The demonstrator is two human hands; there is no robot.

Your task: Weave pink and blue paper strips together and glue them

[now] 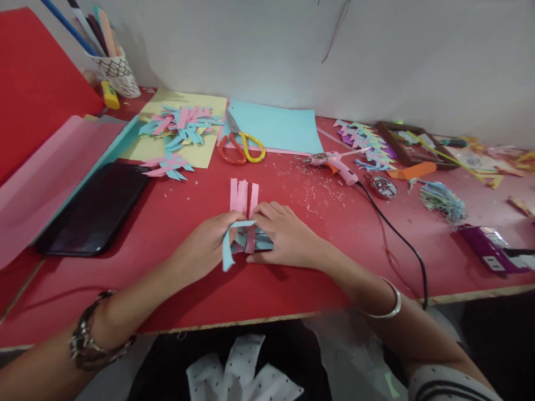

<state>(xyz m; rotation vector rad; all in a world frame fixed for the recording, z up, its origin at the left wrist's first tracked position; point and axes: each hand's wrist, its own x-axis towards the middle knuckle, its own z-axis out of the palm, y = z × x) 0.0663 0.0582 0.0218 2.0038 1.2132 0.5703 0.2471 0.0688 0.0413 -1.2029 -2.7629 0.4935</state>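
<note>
Close to the table's front edge, pink paper strips (238, 196) stand out beyond my fingers, crossed by blue paper strips (264, 240) in a small woven piece. My left hand (209, 238) is closed on the left side of this piece, and a loose blue strip (227, 250) bends down from its fingers. My right hand (288, 234) grips the right side, its fingers over the top and the thumb below. The fingers partly hide the middle of the weave.
Scissors (240, 142) lie behind my hands, beside a pile of cut strips (181, 122) and blue paper (280, 125). A pink glue gun (334, 164) with a black cord rests to the right. At left are a black phone (94, 209) and pink sheets (45, 178).
</note>
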